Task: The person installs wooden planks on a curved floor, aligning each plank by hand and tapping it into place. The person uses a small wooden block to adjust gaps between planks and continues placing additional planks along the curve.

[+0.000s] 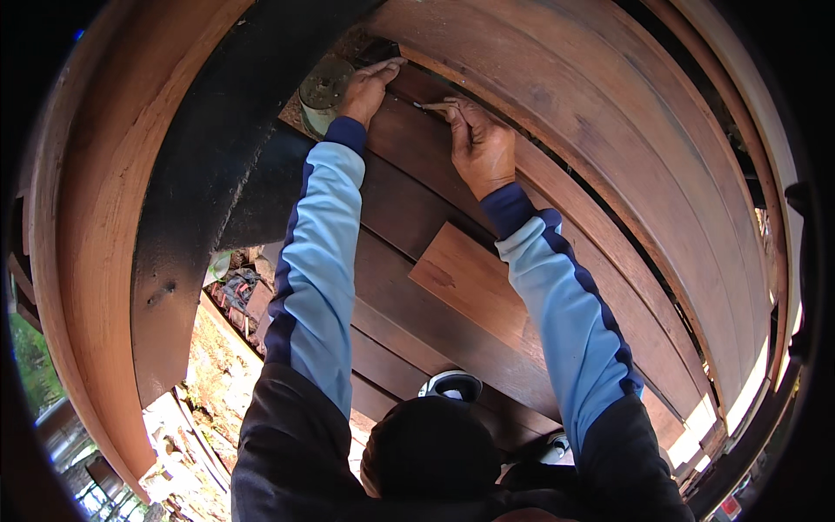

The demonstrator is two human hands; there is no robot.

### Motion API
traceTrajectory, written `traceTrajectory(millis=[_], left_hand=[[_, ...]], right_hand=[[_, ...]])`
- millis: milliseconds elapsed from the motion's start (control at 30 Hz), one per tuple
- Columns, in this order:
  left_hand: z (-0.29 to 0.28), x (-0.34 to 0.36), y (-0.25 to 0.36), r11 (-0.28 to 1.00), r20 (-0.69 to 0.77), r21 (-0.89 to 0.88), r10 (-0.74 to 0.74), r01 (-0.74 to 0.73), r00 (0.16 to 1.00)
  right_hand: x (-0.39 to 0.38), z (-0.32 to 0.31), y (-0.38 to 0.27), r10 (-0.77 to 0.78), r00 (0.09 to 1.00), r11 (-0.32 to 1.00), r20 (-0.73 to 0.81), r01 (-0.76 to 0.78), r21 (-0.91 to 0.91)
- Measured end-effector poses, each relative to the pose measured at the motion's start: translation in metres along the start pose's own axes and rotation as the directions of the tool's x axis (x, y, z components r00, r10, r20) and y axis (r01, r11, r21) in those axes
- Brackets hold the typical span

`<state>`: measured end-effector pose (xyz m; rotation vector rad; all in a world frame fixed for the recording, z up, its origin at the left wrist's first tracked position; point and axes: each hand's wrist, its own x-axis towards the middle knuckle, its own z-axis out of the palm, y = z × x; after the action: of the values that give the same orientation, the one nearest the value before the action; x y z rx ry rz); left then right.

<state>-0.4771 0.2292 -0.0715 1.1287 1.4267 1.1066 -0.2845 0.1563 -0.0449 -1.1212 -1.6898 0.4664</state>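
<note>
My left hand [367, 91] is at the upper middle, its fingertips pinched at the dark board end beside a pale greenish cylindrical object [323, 101]; whatever is between them is too small to name. My right hand [483, 148] grips a thin tan stick [435, 106] with a pale tip, pointing left just over the dark wooden planks [416, 191]. A lighter, reddish-brown short board [465, 275] lies on the planks below my right hand.
Curved-looking boards [609, 104] rise along the right, and a black beam [196, 148] with a wooden board [100, 217] runs along the left. A gap at lower left shows debris [243, 296] and sunlit ground. My shoes [450, 383] are on the planks below.
</note>
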Motion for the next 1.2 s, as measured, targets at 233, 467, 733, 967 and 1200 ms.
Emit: traceTrajectory(millis=[233, 467, 733, 967, 1200], left_hand=[[0.003, 0.004, -0.002, 0.997, 0.056, 0.070, -0.037, 0.033, 0.998], [0.005, 0.008, -0.011, 0.992, 0.025, 0.103, 0.075, -0.077, 0.997], [0.005, 0.015, -0.021, 0.988, 0.025, 0.055, 0.141, -0.142, 0.990], [0.013, 0.024, -0.030, 0.985, -0.153, 0.105, 0.155, -0.140, 0.976], [0.012, 0.011, -0.008, 0.985, -0.132, 0.170, 0.042, -0.019, 0.990]], right_hand=[[0.018, 0.028, 0.010, -0.075, 0.994, 0.996, 0.075, 0.079, -0.047], [0.026, 0.038, 0.004, -0.113, 0.979, 0.969, 0.169, 0.146, -0.199], [0.031, 0.044, 0.002, -0.140, 0.974, 0.970, 0.180, 0.171, -0.174], [0.032, 0.041, -0.001, -0.092, 0.983, 0.983, 0.159, 0.115, -0.144], [0.027, 0.043, 0.005, 0.008, 0.986, 0.988, 0.168, 0.018, -0.156]])
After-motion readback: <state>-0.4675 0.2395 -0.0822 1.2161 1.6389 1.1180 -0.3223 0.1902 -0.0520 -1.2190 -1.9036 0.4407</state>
